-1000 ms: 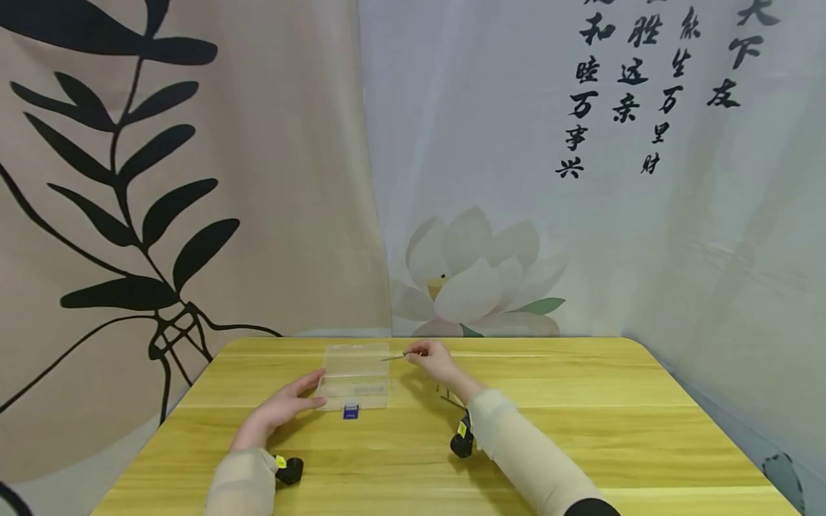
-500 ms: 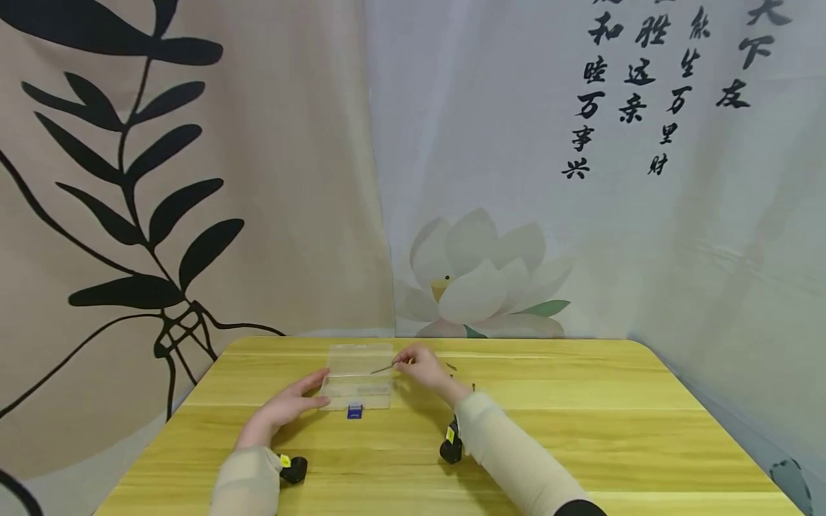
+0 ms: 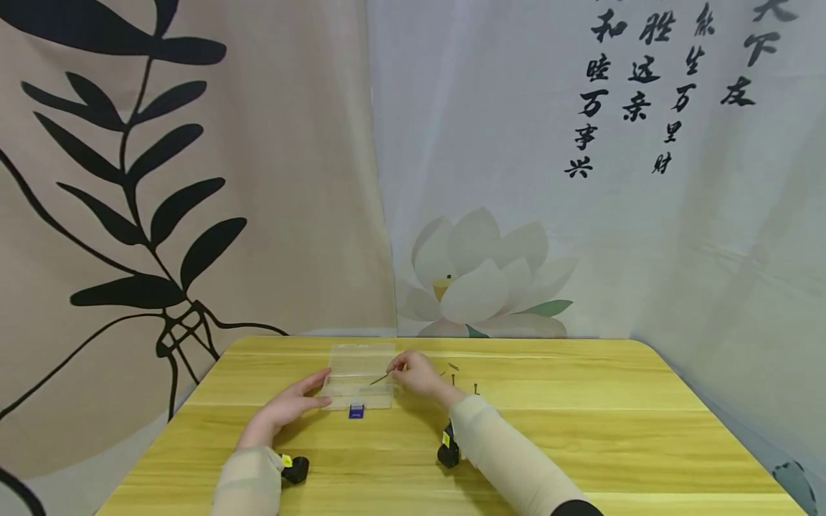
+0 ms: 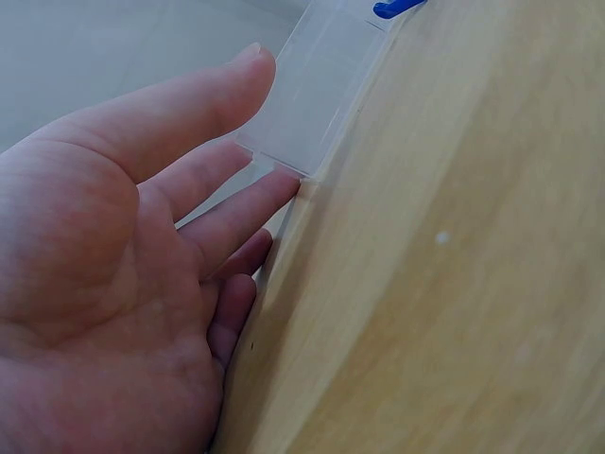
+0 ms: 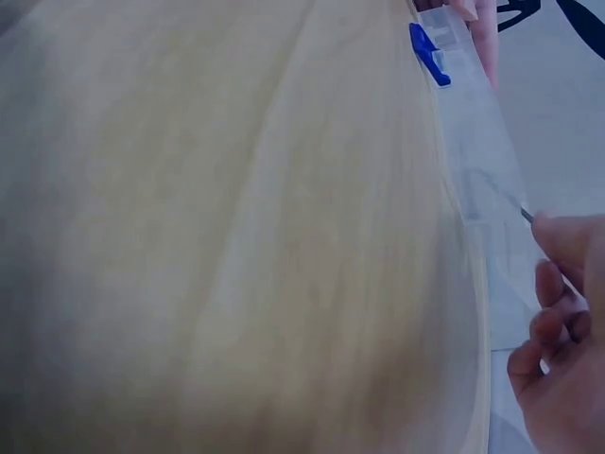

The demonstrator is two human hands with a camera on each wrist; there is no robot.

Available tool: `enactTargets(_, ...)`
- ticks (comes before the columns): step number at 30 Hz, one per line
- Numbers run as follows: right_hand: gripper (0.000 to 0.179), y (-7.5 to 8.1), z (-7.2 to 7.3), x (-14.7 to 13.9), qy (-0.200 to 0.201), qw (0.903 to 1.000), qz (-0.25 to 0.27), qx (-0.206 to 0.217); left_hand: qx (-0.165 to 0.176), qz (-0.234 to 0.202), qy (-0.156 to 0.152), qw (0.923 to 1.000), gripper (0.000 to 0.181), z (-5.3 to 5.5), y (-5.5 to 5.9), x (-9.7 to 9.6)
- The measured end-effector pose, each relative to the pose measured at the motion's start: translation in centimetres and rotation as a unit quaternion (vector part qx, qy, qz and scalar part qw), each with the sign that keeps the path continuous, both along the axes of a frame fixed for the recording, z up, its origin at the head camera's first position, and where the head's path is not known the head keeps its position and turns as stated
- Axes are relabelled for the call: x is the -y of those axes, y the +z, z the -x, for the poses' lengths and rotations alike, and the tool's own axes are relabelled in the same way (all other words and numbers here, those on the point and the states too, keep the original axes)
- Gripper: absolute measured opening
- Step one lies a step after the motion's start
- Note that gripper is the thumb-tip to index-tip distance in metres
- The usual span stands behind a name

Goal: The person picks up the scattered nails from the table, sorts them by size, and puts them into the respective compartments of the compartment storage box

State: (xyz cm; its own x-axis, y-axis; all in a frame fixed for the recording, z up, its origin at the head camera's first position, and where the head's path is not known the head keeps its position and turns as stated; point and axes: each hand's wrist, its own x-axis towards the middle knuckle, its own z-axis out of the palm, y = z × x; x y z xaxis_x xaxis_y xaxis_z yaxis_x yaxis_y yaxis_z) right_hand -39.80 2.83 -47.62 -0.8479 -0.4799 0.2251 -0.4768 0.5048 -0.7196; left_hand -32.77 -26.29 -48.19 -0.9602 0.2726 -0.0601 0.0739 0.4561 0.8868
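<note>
A clear plastic box point(image 3: 357, 390) lies with its lid point(image 3: 361, 358) folded back and a blue latch point(image 3: 356, 411) at its front. My left hand point(image 3: 288, 406) rests at the box's left end, fingers extended; in the left wrist view, fingertips point(image 4: 288, 180) meet the clear end wall. Between thumb and fingers, my right hand point(image 3: 416, 373) pinches a thin dark metal rod point(image 3: 378, 379), like a long nail or screw. Its free end points left and down over the open box. The right wrist view shows only a short bit of the rod point(image 5: 527, 215) beyond the thumb.
Several small dark nail-like pieces point(image 3: 476, 389) are on the wooden table point(image 3: 581, 430) to the right of the right hand, near its forearm. The table's far edge runs just behind the lid. A patterned cloth point(image 3: 310, 179) hangs behind the table.
My right hand has moved left and slightly toward me, bringing the rod from the lid's right edge to over the box. My left hand keeps its place at the box.
</note>
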Motion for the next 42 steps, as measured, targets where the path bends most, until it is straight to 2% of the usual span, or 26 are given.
enactTargets(8,0.010,-0.2,0.0,-0.2,0.003,0.9997,-0.016,-0.020,0.007,-0.002,-0.003,1.0000,0.075,0.2,0.2,-0.4)
enactTargets(14,0.014,0.5,-0.1,-1.3,-0.002,0.9997,-0.007,-0.024,0.006,-0.002,-0.006,1.0000,0.075,0.2,0.3,-0.6)
enactTargets(20,0.017,1.7,-0.2,-3.9,0.006,0.9996,-0.003,-0.026,0.008,0.003,-0.005,1.0000,0.075,0.4,0.3,-0.5)
enactTargets(25,0.018,2.0,-0.4,-7.2,0.010,0.9999,-0.003,-0.006,0.008,0.005,-0.003,1.0000,0.076,0.6,0.2,-0.3)
enactTargets(30,0.021,1.8,-0.7,-10.9,0.019,0.9992,0.014,0.032,0.006,0.006,0.000,1.0000,0.076,0.6,0.1,-0.3)
enactTargets(36,0.022,1.1,-0.9,-14.3,-0.008,0.9973,0.029,0.068,0.007,0.005,-0.009,0.9999,0.077,0.4,0.0,-0.2)
enactTargets(42,0.023,0.2,-1.7,-16.6,-0.020,0.9929,0.059,0.101,0.009,0.008,-0.016,0.9998,0.077,0.1,0.3,-0.4)
